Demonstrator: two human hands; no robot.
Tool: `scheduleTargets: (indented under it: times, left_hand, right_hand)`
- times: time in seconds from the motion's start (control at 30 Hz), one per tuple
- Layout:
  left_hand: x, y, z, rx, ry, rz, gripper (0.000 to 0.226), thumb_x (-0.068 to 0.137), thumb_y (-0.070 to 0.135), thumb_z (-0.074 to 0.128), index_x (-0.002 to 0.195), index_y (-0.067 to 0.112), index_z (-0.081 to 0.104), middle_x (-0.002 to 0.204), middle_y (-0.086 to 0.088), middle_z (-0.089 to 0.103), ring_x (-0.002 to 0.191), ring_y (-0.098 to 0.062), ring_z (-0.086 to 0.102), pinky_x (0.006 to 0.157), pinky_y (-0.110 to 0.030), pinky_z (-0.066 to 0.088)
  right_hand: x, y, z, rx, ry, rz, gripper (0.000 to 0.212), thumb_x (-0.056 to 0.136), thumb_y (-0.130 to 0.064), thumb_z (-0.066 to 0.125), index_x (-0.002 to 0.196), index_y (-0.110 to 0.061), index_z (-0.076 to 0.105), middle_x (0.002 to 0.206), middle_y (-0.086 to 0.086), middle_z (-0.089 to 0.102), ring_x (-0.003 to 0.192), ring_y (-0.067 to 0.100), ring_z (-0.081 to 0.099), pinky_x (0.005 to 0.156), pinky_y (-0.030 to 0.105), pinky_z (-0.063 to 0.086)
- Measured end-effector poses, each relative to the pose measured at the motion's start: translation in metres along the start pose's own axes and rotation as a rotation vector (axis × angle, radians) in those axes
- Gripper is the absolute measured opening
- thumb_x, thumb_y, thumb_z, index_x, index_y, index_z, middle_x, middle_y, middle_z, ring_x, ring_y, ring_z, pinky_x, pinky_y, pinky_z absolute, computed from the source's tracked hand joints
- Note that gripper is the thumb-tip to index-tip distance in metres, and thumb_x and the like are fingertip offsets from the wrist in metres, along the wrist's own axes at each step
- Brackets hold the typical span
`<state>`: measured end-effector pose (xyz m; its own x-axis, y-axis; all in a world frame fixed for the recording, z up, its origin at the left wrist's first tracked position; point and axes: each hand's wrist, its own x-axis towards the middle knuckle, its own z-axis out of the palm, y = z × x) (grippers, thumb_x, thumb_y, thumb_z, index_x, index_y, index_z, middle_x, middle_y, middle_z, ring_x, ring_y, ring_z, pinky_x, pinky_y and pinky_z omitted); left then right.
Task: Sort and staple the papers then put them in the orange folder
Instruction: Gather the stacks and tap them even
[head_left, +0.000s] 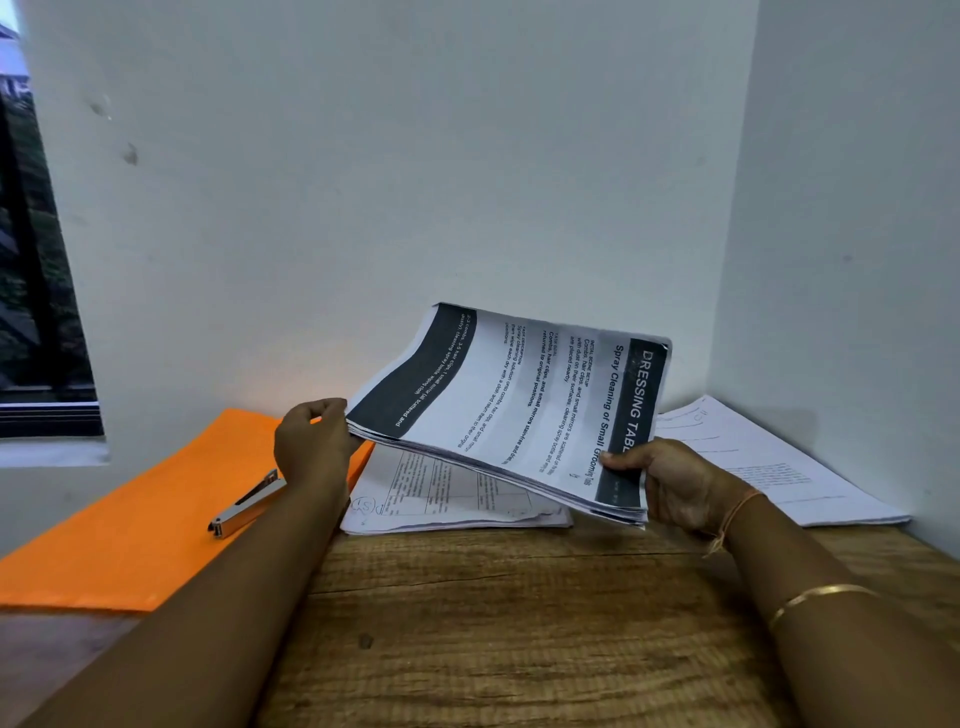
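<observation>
A thick stack of printed papers (514, 405) with dark header bands is lifted above the wooden table, tilted up toward the wall. My left hand (311, 441) grips its left corner. My right hand (670, 483) pinches its right corner, thumb on top. An orange folder (135, 525) lies flat on the left of the table. A silver stapler (244, 506) rests on the folder near my left wrist. Under the lifted stack lies another pile of papers (447, 499) with tables printed on it.
A third pile of white sheets (779, 462) lies at the right against the side wall. White walls close in behind and to the right. A window (36, 291) is at the far left. The wooden table (493, 623) stretches toward me.
</observation>
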<state>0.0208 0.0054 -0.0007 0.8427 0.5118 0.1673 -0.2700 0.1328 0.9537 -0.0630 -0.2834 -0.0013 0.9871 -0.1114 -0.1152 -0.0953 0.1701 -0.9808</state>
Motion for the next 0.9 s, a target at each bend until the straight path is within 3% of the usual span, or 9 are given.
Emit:
scheduleTargets:
  times: [0.13, 0.23, 0.4, 0.5, 0.57, 0.7, 0.77, 0.83, 0.9]
  left_hand:
    - [0.000, 0.005, -0.002, -0.182, -0.048, -0.199, 0.014, 0.089, 0.010, 0.049, 0.096, 0.006, 0.060, 0.101, -0.010, 0.064, 0.080, -0.023, 0.064, 0.063, -0.031, 0.055]
    - [-0.003, 0.003, -0.001, -0.117, -0.060, -0.179, 0.021, 0.091, 0.025, 0.054, 0.080, 0.006, 0.057, 0.089, -0.010, 0.065, 0.078, -0.025, 0.066, 0.069, -0.035, 0.056]
    - [-0.003, 0.000, 0.000, -0.118, -0.098, -0.195, 0.020, 0.089, 0.003, 0.059, 0.108, 0.003, 0.055, 0.107, -0.017, 0.063, 0.092, -0.031, 0.066, 0.078, -0.039, 0.056]
    - [-0.007, 0.006, 0.000, -0.205, -0.126, -0.252, 0.006, 0.092, -0.004, 0.049, 0.092, 0.000, 0.054, 0.094, -0.017, 0.061, 0.078, -0.026, 0.065, 0.064, -0.030, 0.057]
    - [-0.011, 0.009, 0.000, -0.263, -0.126, -0.298, 0.017, 0.092, -0.007, 0.044, 0.079, -0.001, 0.051, 0.083, -0.014, 0.058, 0.064, -0.020, 0.062, 0.053, -0.025, 0.057]
    - [-0.009, 0.011, 0.000, -0.327, -0.128, -0.352, 0.013, 0.093, -0.005, 0.043, 0.085, -0.002, 0.052, 0.103, -0.019, 0.057, 0.070, -0.023, 0.060, 0.065, -0.032, 0.052]
    - [-0.005, 0.005, -0.001, -0.244, -0.132, -0.283, 0.012, 0.094, 0.007, 0.051, 0.085, 0.000, 0.054, 0.101, -0.018, 0.061, 0.072, -0.025, 0.063, 0.060, -0.033, 0.055]
    - [-0.001, -0.001, -0.002, -0.050, -0.134, -0.164, 0.029, 0.091, 0.030, 0.061, 0.094, 0.001, 0.058, 0.099, -0.014, 0.064, 0.082, -0.027, 0.065, 0.068, -0.036, 0.057]
    - [-0.001, -0.002, -0.004, 0.165, -0.147, -0.037, 0.040, 0.084, 0.036, 0.067, 0.110, 0.007, 0.061, 0.109, -0.012, 0.065, 0.093, -0.029, 0.065, 0.080, -0.044, 0.056]
  right_hand:
    - [-0.003, 0.000, -0.001, -0.007, -0.005, 0.002, 0.016, 0.091, 0.007, 0.048, 0.100, -0.001, 0.060, 0.086, 0.016, 0.069, 0.068, 0.023, 0.069, 0.051, 0.031, 0.058]
    - [-0.004, -0.001, -0.002, 0.006, -0.016, 0.017, 0.018, 0.091, 0.007, 0.048, 0.104, 0.001, 0.059, 0.083, 0.015, 0.071, 0.065, 0.023, 0.071, 0.052, 0.031, 0.058]
    - [-0.004, -0.001, -0.004, 0.016, -0.003, 0.012, 0.017, 0.091, 0.007, 0.048, 0.102, 0.001, 0.060, 0.076, 0.014, 0.072, 0.061, 0.023, 0.071, 0.050, 0.032, 0.058]
    - [-0.004, 0.000, -0.004, 0.010, -0.003, 0.020, 0.017, 0.092, 0.007, 0.047, 0.101, 0.000, 0.060, 0.075, 0.014, 0.072, 0.061, 0.023, 0.071, 0.050, 0.033, 0.058]
    - [-0.003, -0.001, -0.003, -0.008, 0.002, 0.021, 0.018, 0.092, 0.007, 0.048, 0.103, 0.000, 0.060, 0.078, 0.014, 0.072, 0.061, 0.023, 0.071, 0.051, 0.034, 0.058]
    - [-0.004, -0.001, -0.003, -0.030, 0.006, 0.025, 0.017, 0.092, 0.006, 0.048, 0.101, -0.001, 0.060, 0.077, 0.013, 0.072, 0.060, 0.022, 0.071, 0.049, 0.031, 0.057]
    - [-0.004, -0.001, -0.003, -0.050, 0.003, 0.024, 0.016, 0.092, 0.006, 0.048, 0.100, -0.002, 0.060, 0.074, 0.011, 0.072, 0.060, 0.021, 0.071, 0.048, 0.029, 0.057]
    - [-0.004, -0.002, -0.002, -0.075, 0.008, 0.012, 0.016, 0.092, 0.006, 0.049, 0.098, -0.003, 0.061, 0.078, 0.011, 0.072, 0.065, 0.022, 0.070, 0.049, 0.028, 0.057]
    - [-0.003, -0.003, 0.000, -0.112, 0.017, -0.013, 0.018, 0.092, 0.006, 0.049, 0.097, -0.005, 0.061, 0.087, 0.011, 0.070, 0.074, 0.022, 0.067, 0.054, 0.028, 0.058]
